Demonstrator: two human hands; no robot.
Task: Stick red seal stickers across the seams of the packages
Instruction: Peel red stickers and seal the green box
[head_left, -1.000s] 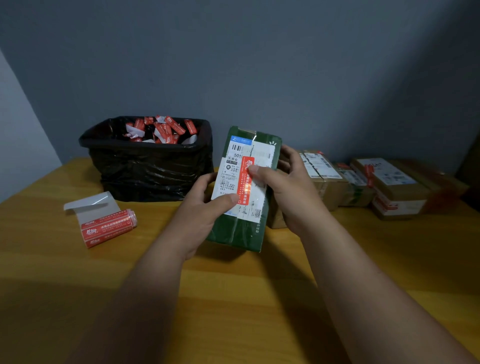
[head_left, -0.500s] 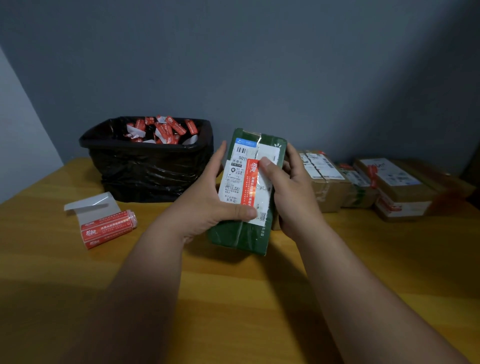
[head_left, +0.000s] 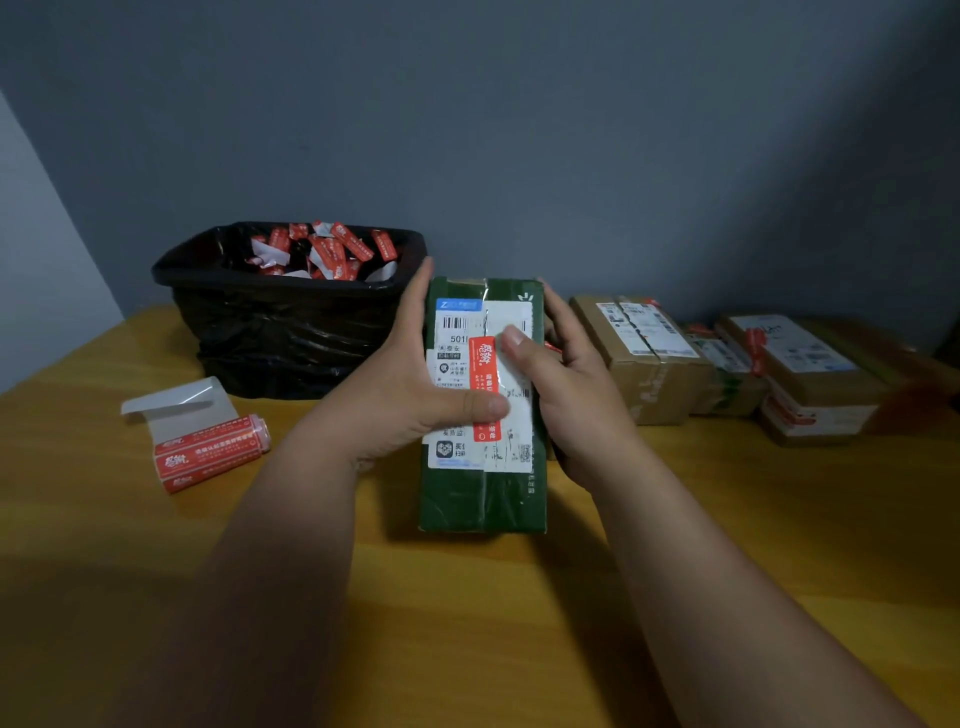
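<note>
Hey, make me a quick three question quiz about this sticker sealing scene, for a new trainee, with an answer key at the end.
1. Multiple choice: where does the red seal sticker sit on the green package?
A. Over the central seam, on the white shipping label
B. On the bare green end
C. On the package's side

2. True or false: the sticker roll lies on the table to the right of the package.

3. Fill in: the used backings are piled in the black ____.

Key
1. A; the left hand and right hand press their thumbs on it.
2. False; it lies to the left.
3. Bin.
</note>
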